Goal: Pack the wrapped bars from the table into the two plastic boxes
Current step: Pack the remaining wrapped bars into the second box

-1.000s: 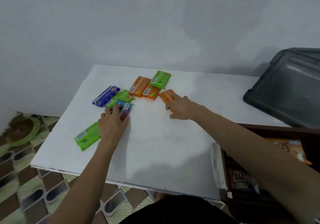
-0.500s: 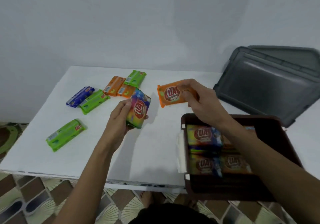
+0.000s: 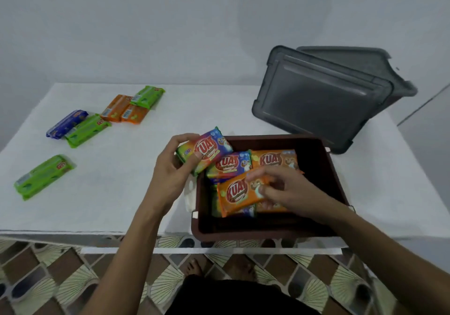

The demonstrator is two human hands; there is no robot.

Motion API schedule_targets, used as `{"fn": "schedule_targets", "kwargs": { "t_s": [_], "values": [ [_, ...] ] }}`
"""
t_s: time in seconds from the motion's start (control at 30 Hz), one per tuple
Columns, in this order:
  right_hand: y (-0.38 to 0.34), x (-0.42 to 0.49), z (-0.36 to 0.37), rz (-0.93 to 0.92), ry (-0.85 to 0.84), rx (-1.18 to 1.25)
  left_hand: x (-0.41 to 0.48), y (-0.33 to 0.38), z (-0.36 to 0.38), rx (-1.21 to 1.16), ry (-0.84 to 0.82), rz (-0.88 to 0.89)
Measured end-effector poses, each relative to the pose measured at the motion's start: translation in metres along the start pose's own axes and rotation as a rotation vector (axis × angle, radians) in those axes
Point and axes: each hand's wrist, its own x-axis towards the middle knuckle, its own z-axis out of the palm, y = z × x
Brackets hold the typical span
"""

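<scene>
Over the brown box point(image 3: 336, 168), our right hand point(image 3: 289, 192) pinches an orange bar point(image 3: 237, 196) above the packed bars point(image 3: 277, 160); our left hand point(image 3: 170, 175) grips a rainbow bar point(image 3: 210, 149) at its left rim; placing seems in hand; next, lay both flat, then fetch the six loose bars point(image 3: 43, 175).

Looks like a home: patterned floor tiles point(image 3: 60, 278), a bare foot point(image 3: 192, 268) under the white tabletop point(image 3: 117, 207), plain wall point(image 3: 170, 22).
</scene>
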Motion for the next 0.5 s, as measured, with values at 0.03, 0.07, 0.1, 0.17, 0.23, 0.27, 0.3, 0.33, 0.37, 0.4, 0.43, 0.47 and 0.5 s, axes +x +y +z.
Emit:
{"fn": "schedule_targets", "kwargs": {
  "t_s": [0.03, 0.07, 0.1, 0.17, 0.23, 0.27, 0.3, 0.33, 0.37, 0.4, 0.43, 0.47, 0.5],
  "values": [
    [0.005, 0.003, 0.005, 0.04, -0.046, -0.023, 0.0, -0.001, 0.001, 0.023, 0.007, 0.016],
    [0.011, 0.008, 0.009, 0.091, -0.095, -0.028, 0.0, -0.001, 0.0, 0.053, 0.009, 0.03],
    [0.017, 0.013, 0.014, 0.146, -0.137, -0.013, 0.0, -0.001, -0.001, 0.088, 0.004, 0.044],
    [0.03, 0.023, 0.023, 0.214, -0.161, -0.047, -0.001, -0.002, -0.005, 0.145, -0.021, 0.061],
    [0.04, 0.031, 0.028, 0.179, -0.118, -0.36, -0.001, -0.003, -0.008, 0.172, -0.045, 0.052],
    [0.042, 0.034, 0.03, 0.153, -0.091, -0.525, -0.001, -0.003, -0.009, 0.176, -0.052, 0.047],
    [0.042, 0.035, 0.031, 0.121, -0.081, -0.646, -0.001, -0.002, -0.009, 0.177, -0.06, 0.047],
    [0.041, 0.037, 0.033, 0.096, -0.089, -0.716, -0.001, -0.002, -0.009, 0.177, -0.071, 0.05],
    [0.038, 0.037, 0.033, 0.072, -0.101, -0.761, 0.0, -0.002, -0.009, 0.182, -0.085, 0.054],
    [0.035, 0.036, 0.033, 0.051, -0.11, -0.803, 0.0, -0.001, -0.009, 0.187, -0.101, 0.055],
    [0.03, 0.034, 0.032, 0.038, -0.109, -0.853, -0.001, 0.0, -0.008, 0.186, -0.115, 0.051],
    [0.025, 0.032, 0.029, 0.023, -0.074, -0.899, -0.001, 0.001, -0.007, 0.177, -0.13, 0.045],
    [0.018, 0.029, 0.025, 0.011, 0.001, -0.89, -0.002, 0.004, -0.006, 0.161, -0.148, 0.039]
  ]
}}
